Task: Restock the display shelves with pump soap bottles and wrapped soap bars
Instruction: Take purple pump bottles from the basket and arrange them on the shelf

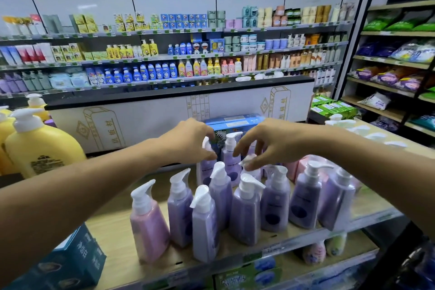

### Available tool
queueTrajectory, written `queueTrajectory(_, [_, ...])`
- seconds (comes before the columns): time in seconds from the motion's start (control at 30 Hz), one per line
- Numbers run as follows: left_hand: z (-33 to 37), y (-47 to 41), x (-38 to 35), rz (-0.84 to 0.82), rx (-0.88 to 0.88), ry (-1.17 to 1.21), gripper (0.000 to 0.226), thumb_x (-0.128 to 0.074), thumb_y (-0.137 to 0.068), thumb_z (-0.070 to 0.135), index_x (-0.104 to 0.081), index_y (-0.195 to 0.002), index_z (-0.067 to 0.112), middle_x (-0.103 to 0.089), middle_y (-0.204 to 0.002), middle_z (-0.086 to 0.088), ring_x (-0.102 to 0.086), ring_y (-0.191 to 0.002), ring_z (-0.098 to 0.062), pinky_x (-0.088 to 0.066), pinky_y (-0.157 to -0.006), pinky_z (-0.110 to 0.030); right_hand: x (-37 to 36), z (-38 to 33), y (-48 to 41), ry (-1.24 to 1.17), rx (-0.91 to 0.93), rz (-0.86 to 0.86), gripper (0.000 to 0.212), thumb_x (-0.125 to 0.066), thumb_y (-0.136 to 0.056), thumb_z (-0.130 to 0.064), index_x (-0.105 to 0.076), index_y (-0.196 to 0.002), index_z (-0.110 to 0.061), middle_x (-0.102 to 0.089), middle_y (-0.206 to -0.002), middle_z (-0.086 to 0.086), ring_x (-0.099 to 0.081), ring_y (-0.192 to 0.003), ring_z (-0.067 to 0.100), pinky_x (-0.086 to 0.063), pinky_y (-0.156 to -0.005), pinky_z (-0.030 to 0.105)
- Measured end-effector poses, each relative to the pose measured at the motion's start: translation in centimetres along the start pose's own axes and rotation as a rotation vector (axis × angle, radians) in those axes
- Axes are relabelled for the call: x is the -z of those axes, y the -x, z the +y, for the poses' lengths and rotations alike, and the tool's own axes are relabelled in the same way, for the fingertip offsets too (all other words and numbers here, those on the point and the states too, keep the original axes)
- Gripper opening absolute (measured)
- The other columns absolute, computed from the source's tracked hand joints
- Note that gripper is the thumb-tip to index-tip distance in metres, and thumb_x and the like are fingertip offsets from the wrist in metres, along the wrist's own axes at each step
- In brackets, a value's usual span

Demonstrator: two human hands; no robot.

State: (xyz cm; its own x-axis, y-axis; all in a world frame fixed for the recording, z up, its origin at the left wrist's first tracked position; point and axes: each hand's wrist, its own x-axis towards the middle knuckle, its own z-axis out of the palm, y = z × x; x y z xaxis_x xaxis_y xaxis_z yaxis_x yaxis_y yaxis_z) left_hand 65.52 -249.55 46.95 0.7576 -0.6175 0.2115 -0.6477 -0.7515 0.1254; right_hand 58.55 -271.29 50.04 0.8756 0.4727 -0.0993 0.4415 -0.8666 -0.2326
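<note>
Pump soap bottles [244, 214] stand in a loose cluster on the wooden display shelf [113, 231], most of them lilac with white pump heads, and one pink bottle [148, 226] at the left front. Each lilac bottle carries a dark oval mark with small writing above it, too blurred to read. The left hand [190, 139] reaches to the back row, its thumb and curled fingers pinching the pump top of a rear lilac bottle [207, 167]. The right hand [270, 143] hangs over the neighbouring rear pump head [249, 160] with its fingertips on it; whether they close round it cannot be told. Between the two hands a third rear bottle [230, 160] stands upright. Just behind the back row lies a blue carton [235, 122] with unreadable print. At far left a large yellow bottle [40, 146] shows a dark block of tiny text. A teal box [77, 256] at lower left bears white Chinese characters, and the white panel [153, 120] beyond has gold-outlined characters.
</note>
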Motion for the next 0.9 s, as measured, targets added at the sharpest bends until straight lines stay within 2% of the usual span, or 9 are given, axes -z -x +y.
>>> queueTrajectory(0.13, [-0.2, 0.1, -0.9, 0.05, 0.016, 0.026, 0.025, -0.077, -0.083, 0.026, -0.07, -0.107, 0.022, -0.058, -0.089, 0.005, -0.051, -0.071, -0.011, -0.039, -0.064, -0.019, -1.4, -0.1, -1.1, 0.151, 0.0, 0.079, 0.024, -0.078, -0.08, -0.036, -0.075, -0.105, -0.034, -0.065, -0.077, -0.017, -0.056, -0.069, 0.0, -0.04, -0.062, 0.017])
queueTrajectory(0.2, [-0.3, 0.2, -1.0, 0.061, 0.016, 0.04, 0.022, -0.078, -0.083, 0.022, -0.07, -0.104, 0.023, -0.055, -0.089, 0.006, -0.052, -0.077, -0.012, -0.041, -0.068, -0.022, -1.6, -0.1, -1.4, 0.197, 0.013, 0.117, 0.02, -0.079, -0.081, -0.031, -0.077, -0.1, -0.03, -0.069, -0.077, -0.012, -0.055, -0.067, 0.005, -0.039, -0.061, 0.017])
queueTrajectory(0.3, [-0.4, 0.4, -1.0, 0.088, 0.001, 0.059, 0.021, -0.078, -0.082, 0.018, -0.072, -0.103, 0.021, -0.054, -0.086, 0.008, -0.053, -0.076, -0.013, -0.043, -0.069, -0.023, -1.3, -0.1, -1.9, 0.229, 0.023, 0.168, 0.018, -0.08, -0.08, -0.025, -0.078, -0.098, -0.026, -0.072, -0.079, -0.01, -0.055, -0.066, 0.006, -0.04, -0.058, 0.009])
queueTrajectory(0.4, [-0.6, 0.3, -1.1, 0.097, -0.003, 0.049, 0.021, -0.076, -0.084, 0.015, -0.071, -0.104, 0.02, -0.054, -0.086, 0.007, -0.052, -0.077, -0.014, -0.041, -0.07, -0.023, -0.5, 0.3, -2.4, 0.143, -0.037, 0.227, 0.019, -0.082, -0.079, -0.023, -0.078, -0.097, -0.025, -0.074, -0.081, -0.008, -0.062, -0.068, 0.006, -0.05, -0.064, 0.021])
queueTrajectory(0.5, [-0.8, 0.3, -1.1, 0.094, -0.006, 0.055, 0.021, -0.075, -0.086, 0.016, -0.071, -0.106, 0.021, -0.063, -0.092, 0.002, -0.053, -0.077, -0.015, -0.043, -0.071, -0.023, -0.4, 0.7, -3.4, 0.102, -0.056, 0.243, 0.023, -0.082, -0.079, -0.024, -0.078, -0.102, -0.025, -0.073, -0.083, -0.009, -0.059, -0.063, -0.003, -0.044, -0.058, 0.011])
queueTrajectory(0.6, [-0.7, 0.4, -1.0, 0.073, -0.013, 0.059, 0.026, -0.074, -0.086, 0.02, -0.07, -0.112, 0.021, -0.067, -0.098, 0.0, -0.054, -0.076, -0.012, -0.044, -0.07, -0.021, -0.8, 0.8, -4.2, 0.056, -0.072, 0.209, 0.024, -0.082, -0.079, -0.023, -0.078, -0.102, -0.024, -0.073, -0.088, -0.008, -0.059, -0.067, -0.001, -0.043, -0.06, 0.012])
queueTrajectory(0.7, [-0.6, 0.5, -0.3, 0.063, -0.025, 0.057, 0.026, -0.071, -0.089, 0.026, -0.069, -0.115, 0.027, -0.057, -0.079, 0.013, -0.051, -0.064, -0.008, -0.038, -0.061, -0.016, -0.9, 0.7, -4.8, 0.019, -0.108, 0.197, 0.027, -0.084, -0.077, -0.028, -0.077, -0.103, -0.022, -0.073, -0.087, -0.005, -0.063, -0.059, 0.001, -0.055, -0.067, 0.024])
queueTrajectory(0.77, [-0.6, 0.5, 0.1, 0.092, -0.039, 0.051, 0.017, -0.065, -0.093, 0.032, -0.073, -0.107, 0.027, -0.057, -0.069, 0.018, -0.051, -0.058, -0.004, -0.034, -0.054, -0.014, -0.9, 0.5, -5.1, 0.019, -0.122, 0.207, 0.028, -0.083, -0.078, -0.029, -0.077, -0.103, -0.019, -0.074, -0.086, -0.003, -0.066, -0.057, 0.003, -0.059, -0.071, 0.028])
queueTrajectory(0.9, [-0.3, 0.8, 0.5, 0.1, -0.058, 0.034, 0.025, -0.062, -0.092, 0.045, -0.075, -0.091, 0.024, -0.048, -0.059, 0.026, -0.052, -0.054, -0.005, -0.033, -0.05, -0.014, -1.0, 0.2, -5.6, 0.037, -0.122, 0.203, 0.028, -0.082, -0.079, -0.031, -0.076, -0.103, -0.017, -0.074, -0.086, -0.003, -0.068, -0.059, 0.005, -0.058, -0.068, 0.025])
